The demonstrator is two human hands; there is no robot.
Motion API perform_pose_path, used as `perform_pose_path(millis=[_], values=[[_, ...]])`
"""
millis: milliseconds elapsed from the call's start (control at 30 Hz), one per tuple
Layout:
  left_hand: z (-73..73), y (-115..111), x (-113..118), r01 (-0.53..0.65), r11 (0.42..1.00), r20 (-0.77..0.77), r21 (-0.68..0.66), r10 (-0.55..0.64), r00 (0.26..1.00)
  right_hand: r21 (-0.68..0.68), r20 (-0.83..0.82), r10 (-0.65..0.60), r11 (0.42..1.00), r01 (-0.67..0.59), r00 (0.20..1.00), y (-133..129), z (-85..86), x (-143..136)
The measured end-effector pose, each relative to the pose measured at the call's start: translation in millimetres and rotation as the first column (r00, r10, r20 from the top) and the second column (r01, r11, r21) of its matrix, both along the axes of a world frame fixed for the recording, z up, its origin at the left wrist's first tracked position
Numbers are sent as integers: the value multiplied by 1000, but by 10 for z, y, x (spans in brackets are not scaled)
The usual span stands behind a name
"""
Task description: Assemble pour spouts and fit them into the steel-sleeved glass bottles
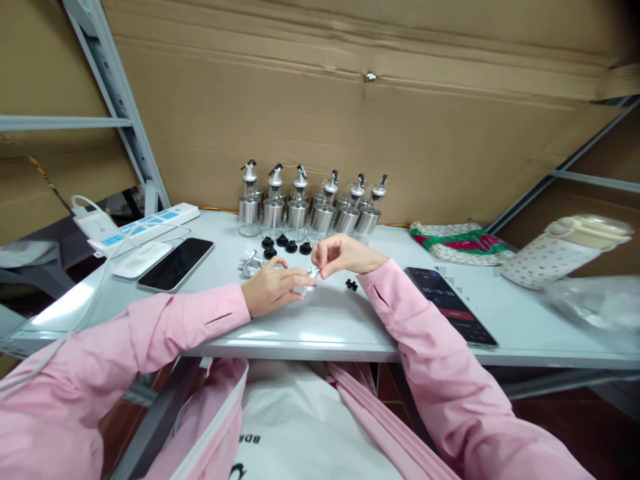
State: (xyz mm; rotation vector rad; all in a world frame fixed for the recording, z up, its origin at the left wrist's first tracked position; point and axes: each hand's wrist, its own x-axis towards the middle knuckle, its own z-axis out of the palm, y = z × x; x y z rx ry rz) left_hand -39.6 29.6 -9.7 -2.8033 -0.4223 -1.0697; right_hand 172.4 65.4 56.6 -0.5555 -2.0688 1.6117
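Near the middle of the table, my left hand (275, 287) has its fingers closed on a small white spout piece (311, 278). My right hand (345, 255) pinches the top of the same piece between thumb and forefinger. Several black stoppers (291, 247) lie just behind my left hand, beside a few loose white-grey spout parts (251, 264). Small black pieces (351, 285) sit right of my right hand. Behind them stand several glass-and-steel bottles (298, 215), the front ones with grey-white spouts with black tips.
A black phone (177, 265), a white power bank (142, 259) and a power strip (150, 227) with cables lie left. At right are a phone showing a timer (450, 307), a green-red cloth (460, 243), a dotted bottle (560, 252) and a plastic bag (595, 303).
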Motion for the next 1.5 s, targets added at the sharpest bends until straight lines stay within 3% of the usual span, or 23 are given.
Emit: perform_pose_path(millis=[167, 433, 700, 767, 833, 933, 1000, 1100, 1200, 1333, 1500], values=[[18, -11, -6, -31, 999, -15, -10, 31, 999, -27, 31, 3, 1000, -3, 1000, 16, -25, -14], [98, -53, -5, 57, 992, 1, 114, -57, 998, -105, 21, 175, 980, -172, 984, 68, -132, -35], [118, -66, -17, 7, 991, -69, 135, 2, 998, -84, 12, 152, 985, -151, 988, 31, -142, -75], [187, -39, -47, -54, 988, -5, 142, 55, 998, -88, -67, 73, 993, -78, 995, 20, -100, -59], [285, 18, -106, -187, 978, 106, 96, 177, 979, -115, -173, -34, 993, 14, 984, 21, -49, -23], [415, 168, -239, -422, 901, 207, -98, 433, 877, -155, -310, -187, 977, 144, 932, 40, 19, 47], [438, 291, -329, -474, 846, 153, -243, 516, 843, -164, -377, -257, 964, 209, 890, 55, 49, 84], [362, 448, -409, -525, 780, -2, -340, 558, 830, -150, -411, -307, 951, 269, 858, 71, 68, 114], [253, 523, -406, -598, 732, -139, -326, 589, 796, -125, -419, -317, 948, 292, 851, 79, 70, 125], [206, 535, -355, -639, 714, -200, -285, 608, 768, -122, -437, -309, 951, 285, 845, 80, 76, 127], [252, 525, -329, -675, 694, -285, -249, 614, 736, -171, -431, -363, 932, 320, 826, 59, 93, 110]])
